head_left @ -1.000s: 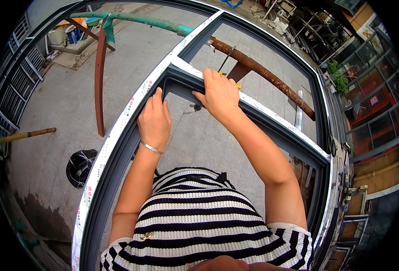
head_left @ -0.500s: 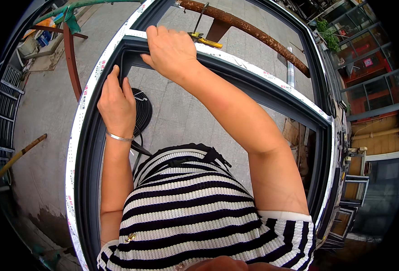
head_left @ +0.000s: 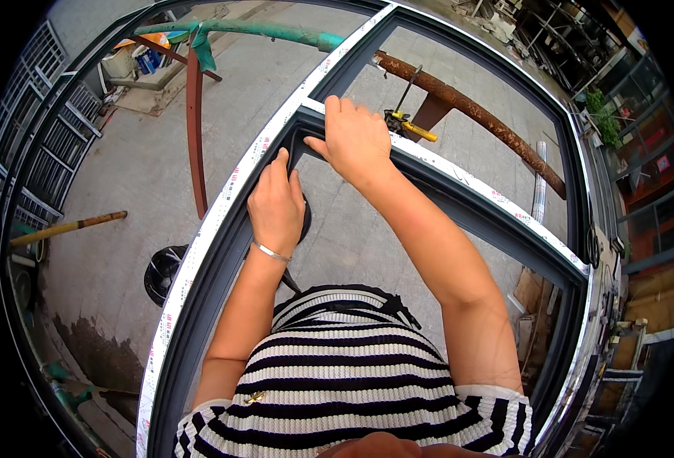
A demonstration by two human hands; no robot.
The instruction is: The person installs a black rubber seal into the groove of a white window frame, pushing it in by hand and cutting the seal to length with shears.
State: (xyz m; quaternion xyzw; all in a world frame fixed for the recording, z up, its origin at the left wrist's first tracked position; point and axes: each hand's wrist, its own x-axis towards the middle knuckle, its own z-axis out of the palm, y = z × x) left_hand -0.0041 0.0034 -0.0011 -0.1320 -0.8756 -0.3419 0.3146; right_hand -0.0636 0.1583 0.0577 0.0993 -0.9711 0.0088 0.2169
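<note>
A dark grey window frame (head_left: 234,256) with printed white film on its face surrounds me. My left hand (head_left: 276,210) lies along the inner side of the left bar, just below a corner. Its fingers are stretched upward, the tips in the dark groove. Over the crossbar (head_left: 459,177) at that corner, my right hand (head_left: 356,145) is bent with its fingers curled on top and the thumb apart at the inner edge. Behind my left hand a black coil (head_left: 305,221) shows only its edge. A black strip (head_left: 290,282) runs below the left wrist. Whether either hand pinches a strip is hidden.
Beyond the crossbar lie a rusty pipe (head_left: 474,107) and a clamp with a yellow handle (head_left: 421,131). A green pipe (head_left: 268,29) and a brown metal leg (head_left: 195,137) stand to the left. A black rounded object (head_left: 165,275) is on the floor by the frame.
The whole view has shifted, so the frame and both hands appear farther right and lower. Both hands stay at the same corner in much the same pose. The black rounded object has come into sight.
</note>
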